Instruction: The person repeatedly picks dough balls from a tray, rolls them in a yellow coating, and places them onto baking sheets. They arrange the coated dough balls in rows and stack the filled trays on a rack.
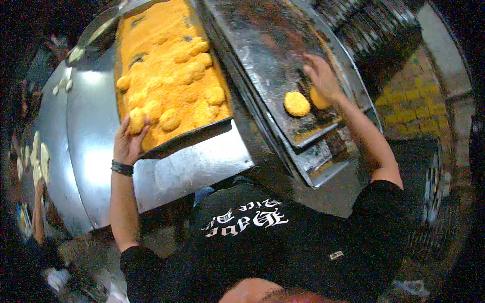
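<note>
My left hand [130,142], with a dark band at the wrist, grips a crumb-coated dough piece [137,120] at the near left corner of a deep tray [185,137]. Orange-yellow crumbs [159,57] fill that tray, and several coated pieces [169,119] lie on or partly in them. Over a dark, worn baking tray [261,68] on the right is my right hand [320,75], its fingers apart and holding nothing that I can see. Just below its palm lies one round coated piece [319,99], partly hidden by the hand and wrist. Beside it rests another round coated piece [296,103].
The crumb tray stands on a shiny metal table [91,151]. More baking trays [329,174] are stacked under the dark one. At the far left, another person's hand [39,197] is by pale dough pieces [39,159]. Metal racks or trays [379,22] stand at the upper right.
</note>
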### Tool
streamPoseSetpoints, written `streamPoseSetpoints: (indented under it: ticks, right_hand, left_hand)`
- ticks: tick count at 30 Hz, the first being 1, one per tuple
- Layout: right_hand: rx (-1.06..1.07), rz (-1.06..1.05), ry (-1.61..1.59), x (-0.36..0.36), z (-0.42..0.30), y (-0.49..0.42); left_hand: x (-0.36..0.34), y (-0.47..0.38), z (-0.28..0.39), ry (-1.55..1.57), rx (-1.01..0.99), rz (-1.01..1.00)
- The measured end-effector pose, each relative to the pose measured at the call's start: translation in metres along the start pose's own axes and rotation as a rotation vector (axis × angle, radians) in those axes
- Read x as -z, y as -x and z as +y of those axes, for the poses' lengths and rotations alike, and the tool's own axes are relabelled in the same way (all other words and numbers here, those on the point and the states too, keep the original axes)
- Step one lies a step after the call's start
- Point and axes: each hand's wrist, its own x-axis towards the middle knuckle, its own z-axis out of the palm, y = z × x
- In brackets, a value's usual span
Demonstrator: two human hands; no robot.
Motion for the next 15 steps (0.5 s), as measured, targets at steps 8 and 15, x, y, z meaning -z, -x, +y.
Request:
streamPoseSetpoints:
  ticks: [8,15]
  right_hand:
    - [-0.2,0.099,-0.122,0.001,-0.065,-0.053]
    - [-0.188,-0.553,-1.127,-0.124,-0.314,-0.077]
  left_hand:
    - [-0.016,0.0,0.011,-0.214,0.042,-0.01]
    - [-0.029,-0.029,0.038,-0.134,0.039,-0.303]
